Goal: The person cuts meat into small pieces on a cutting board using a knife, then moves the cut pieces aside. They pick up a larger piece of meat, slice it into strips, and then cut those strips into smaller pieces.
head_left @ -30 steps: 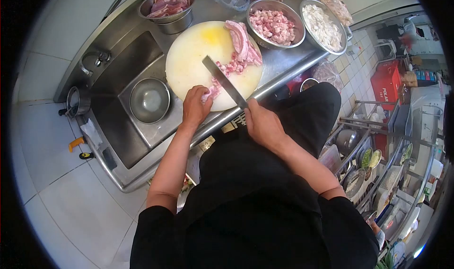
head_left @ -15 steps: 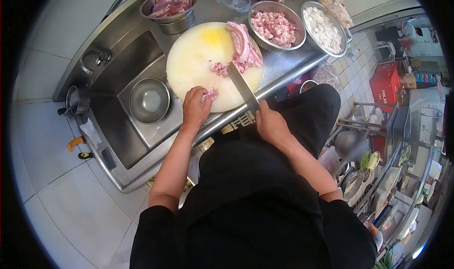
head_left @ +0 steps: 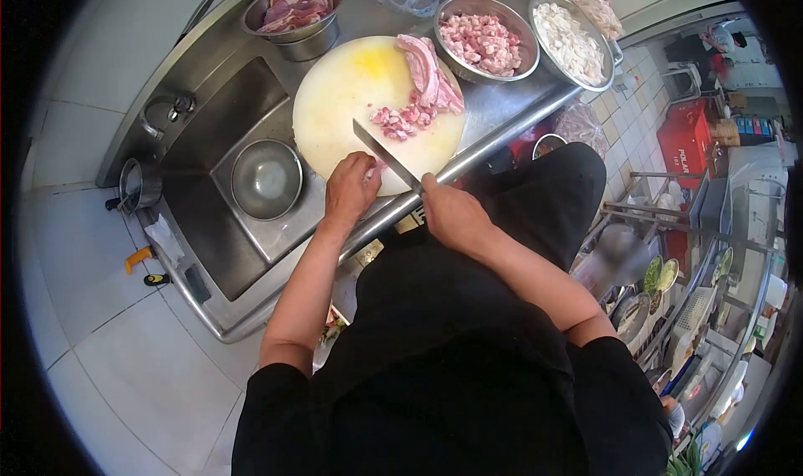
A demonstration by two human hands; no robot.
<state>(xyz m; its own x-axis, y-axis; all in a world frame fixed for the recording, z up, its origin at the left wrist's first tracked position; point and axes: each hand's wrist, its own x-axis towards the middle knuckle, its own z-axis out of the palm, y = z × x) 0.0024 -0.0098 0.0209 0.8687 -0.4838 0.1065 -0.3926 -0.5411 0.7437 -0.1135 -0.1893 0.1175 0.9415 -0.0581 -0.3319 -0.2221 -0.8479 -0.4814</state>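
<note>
Left hand is pinching meat at the board's six o'clock, right hand gripping a knife, slicing seemingly demanding steadiness.

A steel counter is noted beyond the right grip. Its sink is set left of the left grip, with a tap mounted farther out. The wall past the sink is tiled white. Right of the right grip, floor laid in small pale tiles; dish-laden metal shelving and a red box marked POLAR also recorded.
</note>
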